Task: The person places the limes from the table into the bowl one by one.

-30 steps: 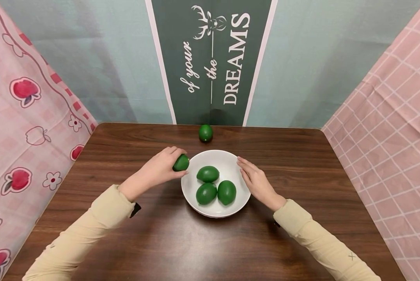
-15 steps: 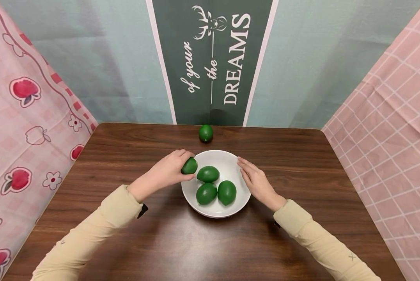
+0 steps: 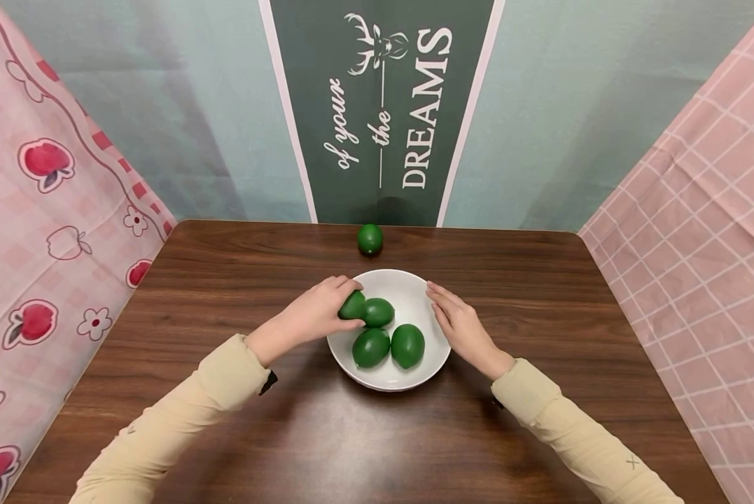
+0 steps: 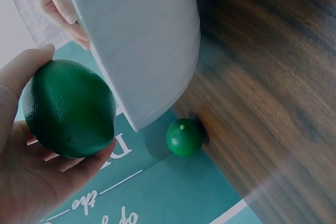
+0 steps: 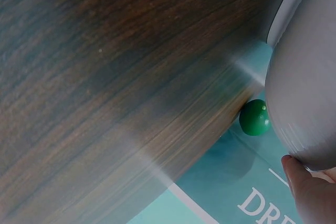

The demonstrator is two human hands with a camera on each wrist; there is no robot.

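My left hand (image 3: 316, 311) grips a green lime (image 3: 352, 306) over the left part of a white bowl (image 3: 392, 283). In the left wrist view, the thumb and fingers curl round this lime (image 4: 71, 108), beside the bowl's outer wall (image 4: 142, 40). Three limes lie in the bowl: one (image 3: 380, 313) at the back, one (image 3: 372, 348) at the front left, one (image 3: 408, 346) at the front right. With straight fingers, my right hand (image 3: 468, 332) rests against the bowl's right rim. The right wrist view catches only part of that hand (image 5: 312, 195) at the rim.
Another lime (image 3: 369, 239) stands on the brown wooden table (image 3: 509, 280) near its back edge, behind the bowl. A printed curtain (image 3: 225, 105) hangs behind the table, and pink cloths (image 3: 698, 210) hang at both sides.
My left hand has moved right and slightly toward the front with its lime, from the bowl's left edge to over its inside. The right hand has stayed at the rim.
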